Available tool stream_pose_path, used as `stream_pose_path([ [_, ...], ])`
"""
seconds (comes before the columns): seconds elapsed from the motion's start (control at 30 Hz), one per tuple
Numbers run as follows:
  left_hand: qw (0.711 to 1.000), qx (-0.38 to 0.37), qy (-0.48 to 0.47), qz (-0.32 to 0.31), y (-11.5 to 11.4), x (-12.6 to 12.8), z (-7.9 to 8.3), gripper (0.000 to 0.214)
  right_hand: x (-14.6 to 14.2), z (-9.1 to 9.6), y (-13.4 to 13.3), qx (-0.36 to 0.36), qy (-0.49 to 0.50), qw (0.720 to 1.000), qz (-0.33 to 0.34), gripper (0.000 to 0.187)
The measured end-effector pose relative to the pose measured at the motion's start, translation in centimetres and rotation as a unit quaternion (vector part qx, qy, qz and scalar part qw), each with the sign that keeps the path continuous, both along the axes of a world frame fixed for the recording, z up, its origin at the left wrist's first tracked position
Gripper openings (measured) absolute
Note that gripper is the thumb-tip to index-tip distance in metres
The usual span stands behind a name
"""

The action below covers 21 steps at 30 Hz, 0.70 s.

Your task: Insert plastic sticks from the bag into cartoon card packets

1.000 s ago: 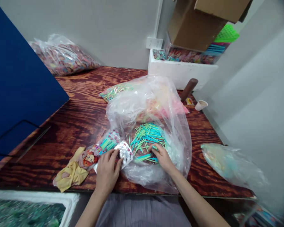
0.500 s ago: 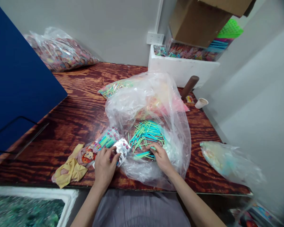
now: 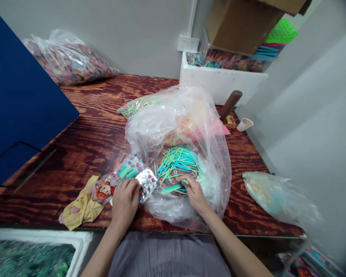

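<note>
A big clear plastic bag (image 3: 187,127) lies open on the wooden table (image 3: 95,130), holding a heap of green and blue sticks (image 3: 177,163). My right hand (image 3: 193,193) reaches into the bag, its fingers closed on a few of the sticks at the heap's near edge. My left hand (image 3: 125,202) grips a small printed cartoon packet (image 3: 123,179) that has blue sticks inside it, its silvery open end (image 3: 146,180) turned toward the bag.
A yellow cloth (image 3: 82,207) lies left of the packet. A filled plastic bag (image 3: 69,59) sits at the far left, another (image 3: 279,198) at the right edge. A white foam box (image 3: 222,82), brown cylinder (image 3: 230,104) and paper cup (image 3: 244,124) stand behind. A blue panel (image 3: 20,96) borders the left.
Both hands have stayed at the packet and the sticks with small finger shifts; the view has tilted slightly so everything sits a bit lower and leftward.
</note>
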<state>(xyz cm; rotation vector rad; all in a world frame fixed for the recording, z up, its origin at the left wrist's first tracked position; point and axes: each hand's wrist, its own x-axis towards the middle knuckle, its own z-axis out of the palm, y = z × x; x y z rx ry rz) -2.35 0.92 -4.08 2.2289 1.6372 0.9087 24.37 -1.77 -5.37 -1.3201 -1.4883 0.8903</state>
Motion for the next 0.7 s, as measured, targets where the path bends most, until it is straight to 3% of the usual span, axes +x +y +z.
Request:
stream_pose_path([
  [0.2,0.988,-0.049,-0.132,0.059,0.3,-1.1,1.6,0.016,0.0,0.6,-0.3,0.032,0.001,0.999,0.004,0.033],
  [0.3,0.95,-0.11,-0.275,0.1,0.5,-1.3,2.4,0.023,0.0,0.5,-0.4,0.033,0.004,0.999,0.005,0.036],
  [0.37,0.896,-0.166,-0.395,0.119,0.6,-1.3,2.9,0.033,-0.1,0.5,-0.5,0.034,0.006,0.999,0.006,0.038],
  [0.5,0.756,-0.255,-0.587,0.139,0.8,-1.3,3.6,0.043,-0.3,0.9,-0.8,0.035,0.019,0.999,0.017,0.043],
  [0.7,0.625,-0.327,-0.691,0.157,1.0,-1.0,4.7,0.017,-0.5,1.7,-1.0,0.014,0.023,1.0,0.014,0.033],
])
